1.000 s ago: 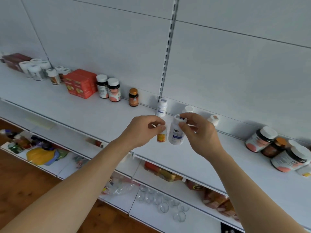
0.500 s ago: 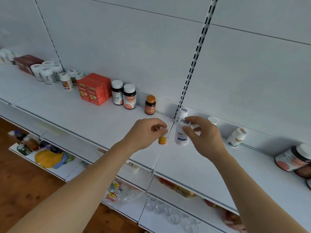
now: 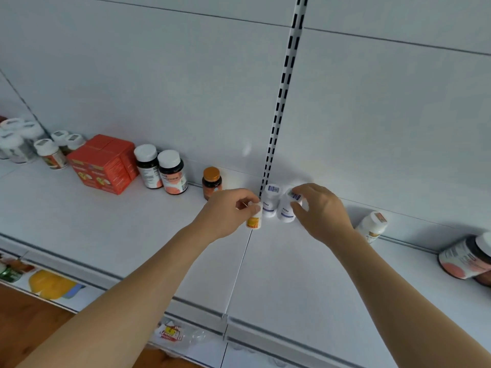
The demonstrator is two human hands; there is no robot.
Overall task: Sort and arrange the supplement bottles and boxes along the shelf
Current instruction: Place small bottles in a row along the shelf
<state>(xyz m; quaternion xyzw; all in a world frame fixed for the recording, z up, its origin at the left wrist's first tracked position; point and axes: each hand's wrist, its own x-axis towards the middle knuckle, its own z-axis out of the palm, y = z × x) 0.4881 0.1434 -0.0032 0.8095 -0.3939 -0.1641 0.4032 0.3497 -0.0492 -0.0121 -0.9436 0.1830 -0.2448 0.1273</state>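
Bottles stood upright near the back of the shelf [image 3: 132,235], just ahead of both hands. The left hand [image 3: 225,211] pinched a small yellow-label bottle [image 3: 254,219] by its cap. The right hand [image 3: 318,211], fingers curled, gripped a white bottle [image 3: 287,211], touching another white one [image 3: 270,203] behind, by the wall.

1. Setting: a shop, or a mock-up of one.
2. Fittings: a long white shelf [image 3: 106,235] is backed by white panels and a slotted upright [image 3: 281,102], as used in retail gondolas.
3. Stock: bottles [image 3: 172,172] and red boxes [image 3: 103,163] are ranged along the back.
4. Lower shelf [image 3: 87,296]: packaged goods are displayed.
5. Floor [image 3: 26,328]: wood.
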